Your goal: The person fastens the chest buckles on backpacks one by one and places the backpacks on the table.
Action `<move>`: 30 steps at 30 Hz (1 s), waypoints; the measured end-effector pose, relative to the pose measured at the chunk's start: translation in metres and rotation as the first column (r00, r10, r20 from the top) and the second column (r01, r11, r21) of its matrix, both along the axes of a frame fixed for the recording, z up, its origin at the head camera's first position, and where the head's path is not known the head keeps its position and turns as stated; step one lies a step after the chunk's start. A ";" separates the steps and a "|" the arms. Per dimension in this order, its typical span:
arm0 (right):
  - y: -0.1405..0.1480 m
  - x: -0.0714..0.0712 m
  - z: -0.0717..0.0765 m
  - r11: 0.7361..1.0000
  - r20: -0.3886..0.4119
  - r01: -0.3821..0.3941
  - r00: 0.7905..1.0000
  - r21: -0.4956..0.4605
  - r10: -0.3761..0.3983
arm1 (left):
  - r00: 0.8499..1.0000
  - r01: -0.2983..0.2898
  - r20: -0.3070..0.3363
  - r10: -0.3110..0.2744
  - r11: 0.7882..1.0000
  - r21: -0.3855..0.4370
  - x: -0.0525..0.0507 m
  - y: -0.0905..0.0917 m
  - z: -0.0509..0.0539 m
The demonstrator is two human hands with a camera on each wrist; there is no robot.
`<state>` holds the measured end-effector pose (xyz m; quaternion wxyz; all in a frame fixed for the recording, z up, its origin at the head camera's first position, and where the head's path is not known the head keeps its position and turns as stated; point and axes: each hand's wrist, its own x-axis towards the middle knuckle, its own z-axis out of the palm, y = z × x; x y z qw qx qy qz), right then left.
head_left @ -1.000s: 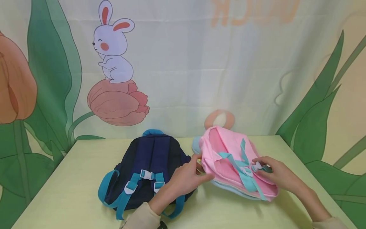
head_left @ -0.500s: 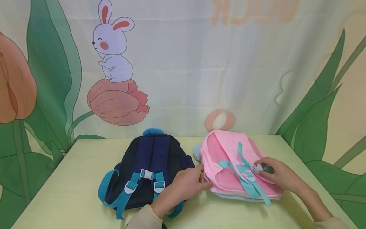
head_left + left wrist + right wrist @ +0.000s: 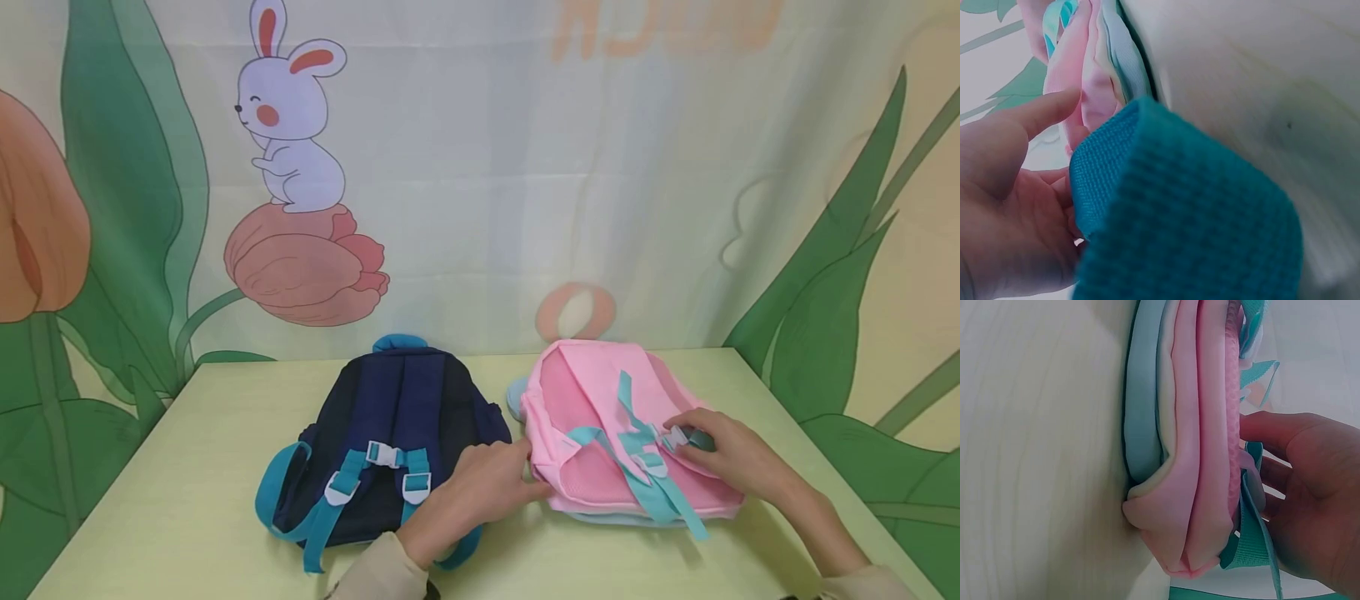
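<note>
A pink backpack [image 3: 558, 396] lies back side up on the right of the table, with light teal straps across it. My left hand [image 3: 491, 479] grips its left side edge, the thumb near the lower corner; the fingertips are hidden. My right hand [image 3: 723, 446] pinches a white buckle [image 3: 677, 437] on the pack's right strap. In the right wrist view, the right fingers [image 3: 1277, 472] reach behind a teal strap beside the pack's pink side [image 3: 1210, 425]. Close by on the left lies a dark blue backpack [image 3: 375, 392], straps up, partly beneath my left forearm.
The pale yellow table [image 3: 187, 467] runs back to a printed curtain [image 3: 465, 167] with a rabbit and tulips. A teal strap loop [image 3: 1204, 206] of the blue backpack fills much of the left wrist view. Its white chest buckle [image 3: 384, 454] is fastened.
The pink backpack, earlier tilted up at its left side, has settled flatter and slightly nearer. My left hand has moved down with it. The right hand stays at the white buckle.
</note>
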<state>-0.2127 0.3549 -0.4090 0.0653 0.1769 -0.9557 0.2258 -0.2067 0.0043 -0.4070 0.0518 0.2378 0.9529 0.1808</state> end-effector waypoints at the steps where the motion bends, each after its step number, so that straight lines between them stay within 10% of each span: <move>1: 0.000 0.000 0.000 1.000 0.000 0.002 1.000 0.001 -0.002 | 1.000 0.003 0.007 -0.003 1.000 0.004 0.000 0.000 0.000; 15: 0.001 0.000 -0.003 1.000 0.014 0.018 1.000 0.016 -0.018 | 0.995 -0.034 0.096 0.018 0.986 0.163 -0.003 -0.004 0.003; 30: -0.003 0.001 0.001 0.999 0.018 0.039 0.999 0.021 -0.040 | 0.993 0.115 -0.051 -0.108 0.978 0.172 -0.006 0.004 0.008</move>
